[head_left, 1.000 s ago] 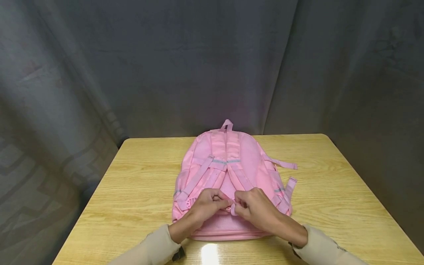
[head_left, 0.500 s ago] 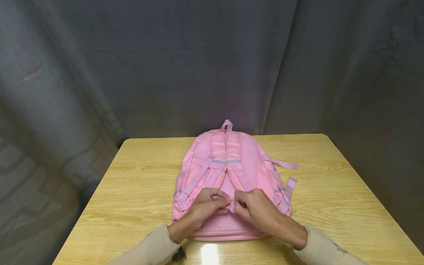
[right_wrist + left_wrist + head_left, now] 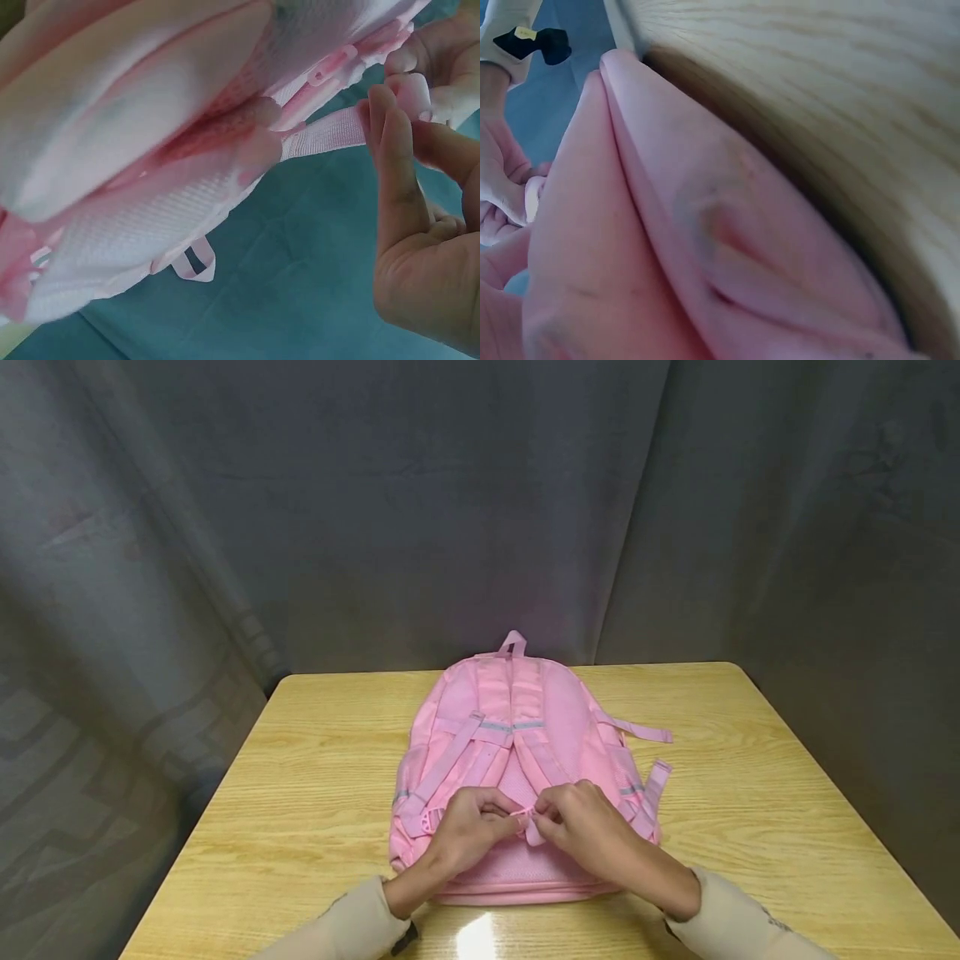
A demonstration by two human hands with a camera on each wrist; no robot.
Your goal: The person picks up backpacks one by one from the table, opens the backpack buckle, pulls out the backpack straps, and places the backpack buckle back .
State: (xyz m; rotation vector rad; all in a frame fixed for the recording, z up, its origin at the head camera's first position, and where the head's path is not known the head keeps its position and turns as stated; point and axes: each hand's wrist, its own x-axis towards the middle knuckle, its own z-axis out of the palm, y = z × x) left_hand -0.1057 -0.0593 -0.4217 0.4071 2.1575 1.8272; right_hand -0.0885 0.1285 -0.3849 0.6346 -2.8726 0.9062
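A pink backpack [image 3: 558, 702] lies on the table with its shoulder straps facing up. My left hand [image 3: 468, 827] pinches a pink plastic buckle [image 3: 522, 812] over the lower middle of the bag. Close beside it, my right hand [image 3: 588, 822] pinches the pink webbing strap [image 3: 534, 835] at that buckle, and a short piece of strap hangs under its fingers. The right wrist view shows the strap [image 3: 326, 135] stretched from the bag to the fingers, ending in a folded loop [image 3: 415, 96]. In the left wrist view the bag's lower edge [image 3: 705, 202] hides most of the left hand.
The wooden table [image 3: 330, 752] extends around the bag. Loose strap ends [image 3: 656, 785] stick out at the bag's right side, and a top loop handle [image 3: 514, 642] points to the far edge. A dark grey curtain [image 3: 450, 510] hangs behind.
The right hand has shifted slightly up, and its fingers have changed their hold on the strap. More of the buckle and strap end now shows between the hands. The backpack stays in place.
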